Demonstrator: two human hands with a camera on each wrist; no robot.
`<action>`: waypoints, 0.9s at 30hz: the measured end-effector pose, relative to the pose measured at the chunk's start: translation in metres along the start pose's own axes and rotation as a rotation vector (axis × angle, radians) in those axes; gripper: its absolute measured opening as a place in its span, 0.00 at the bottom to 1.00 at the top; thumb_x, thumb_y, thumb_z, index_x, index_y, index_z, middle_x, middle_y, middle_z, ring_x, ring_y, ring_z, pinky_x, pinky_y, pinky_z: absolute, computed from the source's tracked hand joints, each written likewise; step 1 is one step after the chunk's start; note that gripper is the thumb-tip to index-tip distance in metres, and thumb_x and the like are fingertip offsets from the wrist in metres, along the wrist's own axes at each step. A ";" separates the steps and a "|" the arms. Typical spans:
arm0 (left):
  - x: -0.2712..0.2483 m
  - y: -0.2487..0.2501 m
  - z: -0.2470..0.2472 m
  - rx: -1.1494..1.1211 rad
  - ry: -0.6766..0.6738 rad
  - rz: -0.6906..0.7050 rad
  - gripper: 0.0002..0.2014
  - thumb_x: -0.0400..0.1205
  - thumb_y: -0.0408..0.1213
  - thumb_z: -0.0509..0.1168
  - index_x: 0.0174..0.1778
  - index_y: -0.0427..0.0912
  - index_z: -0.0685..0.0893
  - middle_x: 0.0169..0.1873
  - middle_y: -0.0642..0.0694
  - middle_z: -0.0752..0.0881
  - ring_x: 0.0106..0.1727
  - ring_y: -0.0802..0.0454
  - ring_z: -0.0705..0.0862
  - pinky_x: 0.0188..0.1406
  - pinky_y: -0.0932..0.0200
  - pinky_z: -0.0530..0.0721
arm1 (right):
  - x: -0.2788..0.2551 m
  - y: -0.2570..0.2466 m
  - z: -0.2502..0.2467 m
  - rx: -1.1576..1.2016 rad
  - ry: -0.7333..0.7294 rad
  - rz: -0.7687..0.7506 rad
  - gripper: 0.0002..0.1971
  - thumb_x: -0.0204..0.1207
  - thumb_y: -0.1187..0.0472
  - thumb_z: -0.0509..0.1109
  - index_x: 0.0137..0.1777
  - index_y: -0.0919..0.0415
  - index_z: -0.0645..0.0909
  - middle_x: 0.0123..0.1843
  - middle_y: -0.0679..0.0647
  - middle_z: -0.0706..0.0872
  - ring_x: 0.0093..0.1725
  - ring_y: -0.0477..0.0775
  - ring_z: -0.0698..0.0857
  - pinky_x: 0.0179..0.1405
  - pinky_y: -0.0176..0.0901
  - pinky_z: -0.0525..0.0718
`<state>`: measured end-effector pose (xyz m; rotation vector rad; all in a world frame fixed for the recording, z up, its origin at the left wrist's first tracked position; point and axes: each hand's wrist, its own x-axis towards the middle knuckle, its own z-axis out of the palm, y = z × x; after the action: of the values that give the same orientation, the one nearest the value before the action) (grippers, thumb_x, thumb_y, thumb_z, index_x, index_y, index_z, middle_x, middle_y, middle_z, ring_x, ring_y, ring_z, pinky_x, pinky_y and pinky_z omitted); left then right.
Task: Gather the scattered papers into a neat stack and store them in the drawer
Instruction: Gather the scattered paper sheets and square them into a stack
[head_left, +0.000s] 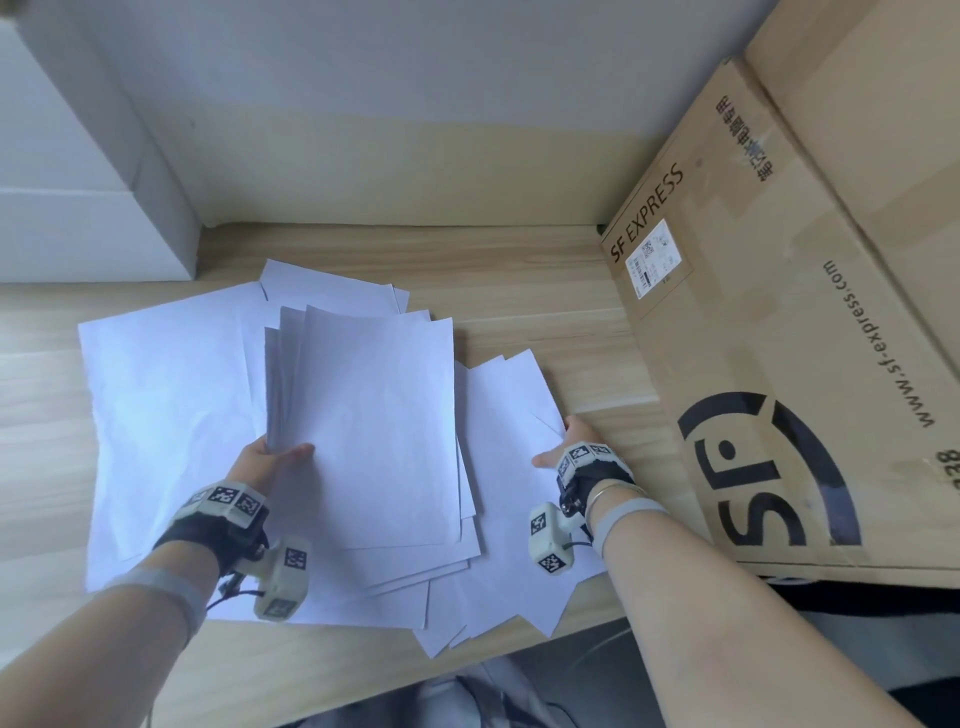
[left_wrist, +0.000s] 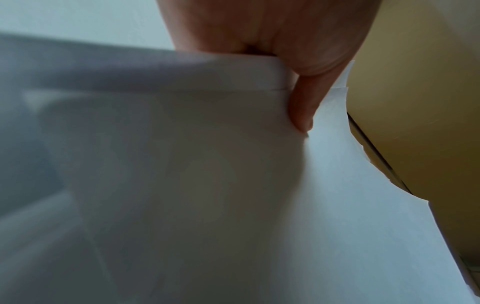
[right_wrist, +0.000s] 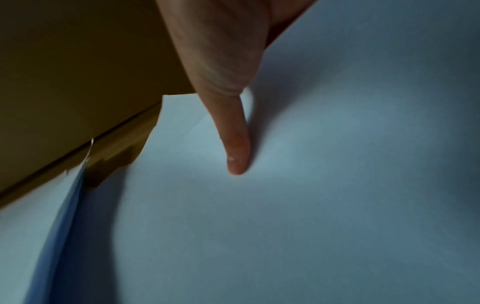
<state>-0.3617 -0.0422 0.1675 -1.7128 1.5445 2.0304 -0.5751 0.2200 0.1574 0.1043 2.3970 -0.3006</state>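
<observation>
Several white paper sheets (head_left: 166, 415) lie fanned out and overlapping on the wooden desk (head_left: 545, 291). My left hand (head_left: 280, 454) grips a lifted bundle of sheets (head_left: 374, 415) by its lower left corner, and its thumb (left_wrist: 302, 111) presses on the top sheet (left_wrist: 182, 164). At the right edge of the spread, my right hand (head_left: 563, 441) pinches the side of a sheet (head_left: 509, 415). The thumb (right_wrist: 236, 144) lies on top of this sheet (right_wrist: 311, 185), and the fingers are hidden under it. No drawer is in view.
A large SF Express cardboard box (head_left: 779, 312) lies on the desk close against my right hand, and it also shows in the right wrist view (right_wrist: 78, 82). A white cabinet (head_left: 78, 208) stands at the back left. Some sheets hang over the desk's front edge.
</observation>
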 end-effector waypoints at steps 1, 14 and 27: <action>0.001 -0.001 0.000 -0.002 0.001 -0.004 0.05 0.82 0.31 0.62 0.40 0.40 0.76 0.32 0.40 0.77 0.31 0.44 0.77 0.32 0.56 0.76 | 0.000 0.001 -0.001 -0.017 -0.029 0.007 0.35 0.68 0.56 0.78 0.74 0.64 0.69 0.71 0.57 0.78 0.69 0.59 0.80 0.66 0.47 0.77; 0.011 -0.005 -0.004 0.021 0.012 0.003 0.03 0.80 0.28 0.65 0.42 0.36 0.77 0.32 0.39 0.78 0.32 0.44 0.77 0.33 0.56 0.76 | 0.003 0.023 -0.052 0.179 0.183 -0.132 0.13 0.79 0.63 0.65 0.57 0.71 0.82 0.53 0.64 0.86 0.47 0.59 0.83 0.45 0.41 0.76; 0.016 -0.007 -0.007 0.043 -0.002 0.013 0.05 0.80 0.25 0.63 0.39 0.36 0.77 0.31 0.40 0.76 0.32 0.46 0.75 0.35 0.56 0.74 | 0.005 0.017 -0.094 0.547 0.366 -0.083 0.10 0.76 0.69 0.62 0.52 0.72 0.82 0.41 0.62 0.78 0.39 0.55 0.75 0.40 0.41 0.71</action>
<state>-0.3582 -0.0518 0.1514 -1.6897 1.5912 1.9884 -0.6374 0.2591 0.2188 0.3342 2.6120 -1.0505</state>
